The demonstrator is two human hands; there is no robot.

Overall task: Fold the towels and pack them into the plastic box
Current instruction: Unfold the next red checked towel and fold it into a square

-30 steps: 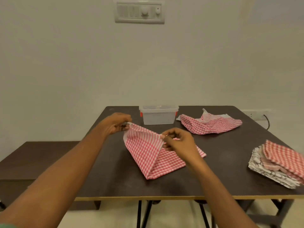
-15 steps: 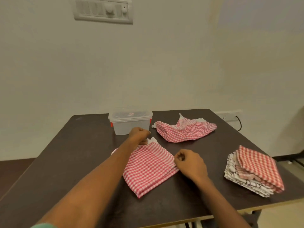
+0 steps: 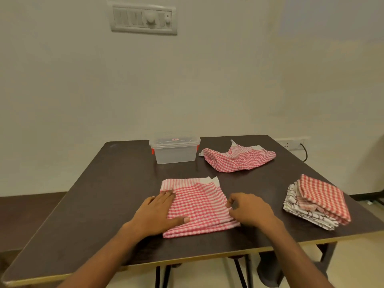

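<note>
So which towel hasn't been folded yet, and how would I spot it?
Start at the dark table and look to its far side by the wall. Right of the clear plastic box lies a red-and-white checked towel. Unlike the flat towel near the front and the folded stack at the right edge, it is rumpled, with a corner poking up.

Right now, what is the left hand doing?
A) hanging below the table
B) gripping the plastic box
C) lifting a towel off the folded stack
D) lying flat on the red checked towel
D: the left hand lies with straight fingers on the red checked towel, away from the plastic box and the folded stack.
</note>
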